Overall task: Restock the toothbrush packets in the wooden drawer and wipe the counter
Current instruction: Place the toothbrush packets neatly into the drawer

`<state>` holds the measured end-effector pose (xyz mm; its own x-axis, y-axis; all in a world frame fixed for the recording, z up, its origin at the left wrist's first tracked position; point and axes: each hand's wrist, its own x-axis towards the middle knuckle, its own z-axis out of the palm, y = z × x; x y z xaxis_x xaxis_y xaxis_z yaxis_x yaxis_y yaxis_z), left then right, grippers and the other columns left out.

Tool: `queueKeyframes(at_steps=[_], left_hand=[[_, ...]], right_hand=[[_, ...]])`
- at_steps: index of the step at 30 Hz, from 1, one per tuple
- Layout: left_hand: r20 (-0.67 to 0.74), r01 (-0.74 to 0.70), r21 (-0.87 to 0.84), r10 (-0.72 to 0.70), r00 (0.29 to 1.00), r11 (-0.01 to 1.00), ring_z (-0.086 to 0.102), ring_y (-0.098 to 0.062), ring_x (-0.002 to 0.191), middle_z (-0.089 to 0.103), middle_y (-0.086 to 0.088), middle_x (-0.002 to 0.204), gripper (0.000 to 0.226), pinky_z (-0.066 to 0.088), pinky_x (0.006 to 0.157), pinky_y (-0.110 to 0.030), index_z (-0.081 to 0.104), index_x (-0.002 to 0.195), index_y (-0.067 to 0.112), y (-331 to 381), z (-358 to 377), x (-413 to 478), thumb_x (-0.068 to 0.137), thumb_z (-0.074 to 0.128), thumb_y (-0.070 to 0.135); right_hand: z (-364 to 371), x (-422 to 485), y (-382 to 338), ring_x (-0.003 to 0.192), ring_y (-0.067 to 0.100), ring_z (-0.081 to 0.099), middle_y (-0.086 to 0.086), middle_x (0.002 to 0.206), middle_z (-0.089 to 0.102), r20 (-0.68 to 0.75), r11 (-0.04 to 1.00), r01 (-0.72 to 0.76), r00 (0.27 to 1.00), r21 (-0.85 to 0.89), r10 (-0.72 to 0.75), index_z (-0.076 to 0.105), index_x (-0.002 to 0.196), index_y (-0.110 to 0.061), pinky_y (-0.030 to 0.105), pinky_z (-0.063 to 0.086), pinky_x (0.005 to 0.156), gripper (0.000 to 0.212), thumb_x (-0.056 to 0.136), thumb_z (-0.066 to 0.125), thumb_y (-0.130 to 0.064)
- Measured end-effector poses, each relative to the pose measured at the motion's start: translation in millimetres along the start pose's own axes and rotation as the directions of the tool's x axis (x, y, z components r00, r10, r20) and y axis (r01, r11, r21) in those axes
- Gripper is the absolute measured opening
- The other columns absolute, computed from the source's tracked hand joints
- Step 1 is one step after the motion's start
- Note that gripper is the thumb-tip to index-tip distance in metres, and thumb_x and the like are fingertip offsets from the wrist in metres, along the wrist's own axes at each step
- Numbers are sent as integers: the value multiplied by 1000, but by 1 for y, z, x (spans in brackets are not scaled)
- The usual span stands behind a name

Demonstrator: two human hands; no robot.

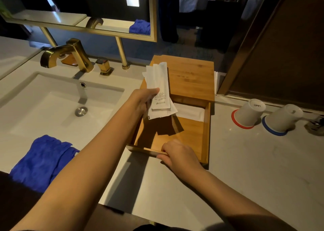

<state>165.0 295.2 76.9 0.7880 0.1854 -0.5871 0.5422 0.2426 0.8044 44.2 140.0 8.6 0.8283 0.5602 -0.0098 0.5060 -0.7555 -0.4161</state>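
Right hand (177, 154) gripping wooden drawer (192, 130), left hand (142, 100) clutching papery packets (158, 90)

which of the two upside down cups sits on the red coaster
The left cup, the one nearer the wooden drawer. The other cup, farther right, sits on a blue coaster.

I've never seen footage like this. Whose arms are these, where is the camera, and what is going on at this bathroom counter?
There is no machine here: a person wears a camera on the head, so you look down along their own arms. The left hand holds a few white toothbrush packets above an open wooden drawer, which slides out of a wooden box on the counter. The right hand has its grip on the drawer's front edge. One white packet already lies at the back of the drawer. A blue cloth lies beside the sink, and two white cups stand upside down at the right.
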Motion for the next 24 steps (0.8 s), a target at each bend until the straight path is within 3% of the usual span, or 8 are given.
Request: queueKeyframes(at_steps=[4, 7, 9, 11, 14, 16, 19, 24], left_hand=[[48, -86, -110, 92, 995, 990, 72, -18, 65, 71, -8, 83, 13, 56, 48, -28, 59, 96, 7, -20, -12, -20, 85, 62, 14], [105, -198, -163, 217, 971, 966, 72, -21, 82, 70, -11, 95, 23, 59, 64, -33, 54, 111, 10, -33, -18, -28, 88, 54, 12], [141, -241, -163, 264, 954, 957, 68, -28, 97, 66, -18, 108, 29, 58, 80, -41, 50, 117, 12, -39, -19, -33, 88, 52, 12], [144, -281, -142, 301, 943, 949, 68, -28, 97, 64, -18, 111, 29, 59, 76, -38, 49, 116, 17, -42, -17, -41, 88, 53, 13], [151, -345, -114, 360, 921, 931, 71, -17, 84, 65, -9, 104, 22, 57, 62, -27, 51, 106, 26, -43, -9, -50, 88, 56, 14], [169, -361, -142, 382, 909, 922, 71, -19, 87, 65, -10, 105, 25, 58, 66, -28, 52, 111, 23, -43, -6, -53, 88, 56, 15], [170, -338, -213, 375, 911, 917, 68, -24, 96, 63, -13, 111, 34, 58, 74, -33, 48, 123, 16, -42, -6, -57, 90, 54, 23], [139, -296, -219, 330, 934, 930, 69, -24, 92, 64, -13, 112, 35, 59, 68, -33, 45, 129, 16, -49, -6, -61, 95, 46, 26]], right_hand=[[-23, -1, 9, 79, 6, 54, -7, 92, 58, 85, 936, -188, 982, 297, 170, 60, 110, -19, 15, 46, 64, 26, 87, 60, -32], [-45, 5, 22, 87, 8, 56, -6, 95, 55, 123, 839, -306, 952, 451, 281, 56, 113, -16, 15, 47, 69, 26, 89, 53, -6], [-58, 17, 24, 88, 10, 57, -6, 94, 56, 69, 766, -312, 941, 562, 332, 55, 111, -19, 17, 49, 70, 21, 93, 48, -10], [-69, 34, 19, 85, 8, 57, -11, 90, 56, -7, 702, -283, 925, 654, 379, 53, 110, -22, 19, 49, 65, 17, 94, 47, -26], [-77, 57, 7, 76, 5, 57, -8, 86, 58, -54, 711, -224, 937, 666, 345, 51, 112, -19, 17, 43, 55, 33, 89, 52, -43], [-78, 65, 3, 70, 7, 57, -5, 80, 59, -63, 720, -184, 951, 669, 302, 55, 107, -15, 17, 45, 52, 34, 86, 58, -42], [-77, 68, 3, 73, 11, 60, -2, 81, 62, -91, 708, -145, 954, 691, 285, 61, 103, -13, 23, 50, 60, 26, 86, 62, -33], [-76, 65, 7, 85, 14, 65, -1, 93, 64, -79, 691, -151, 954, 707, 289, 58, 98, -16, 30, 57, 71, 16, 86, 62, -27]])
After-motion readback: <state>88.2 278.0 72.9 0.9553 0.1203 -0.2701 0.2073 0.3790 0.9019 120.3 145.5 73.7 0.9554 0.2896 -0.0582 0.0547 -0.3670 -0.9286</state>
